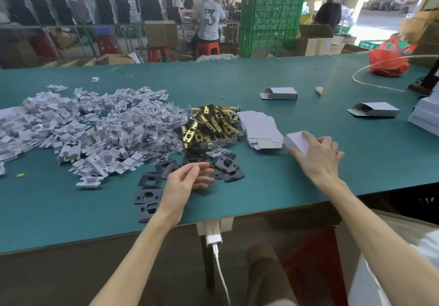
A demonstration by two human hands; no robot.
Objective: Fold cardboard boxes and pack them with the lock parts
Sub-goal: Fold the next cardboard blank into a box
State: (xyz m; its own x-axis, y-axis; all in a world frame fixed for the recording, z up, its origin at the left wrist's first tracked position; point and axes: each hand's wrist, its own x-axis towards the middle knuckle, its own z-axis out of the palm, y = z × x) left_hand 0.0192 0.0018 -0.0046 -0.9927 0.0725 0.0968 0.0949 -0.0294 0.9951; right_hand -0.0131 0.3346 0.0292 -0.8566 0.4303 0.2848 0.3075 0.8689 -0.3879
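The right grip [316,153] holds a small white box [297,141] just beside the flat box blanks [261,129], and the left grip [187,178] hangs wide and empty over the black strike plates [148,196] — the box may slip or crush if it presses too hard on the desk [308,186].

The only thing I can read is a large dark number 3 printed on the back of the white T-shirt [210,19] worn by the person seated on the red stool [207,48] beyond my table [285,182]; smaller marks above it are too blurred to make out
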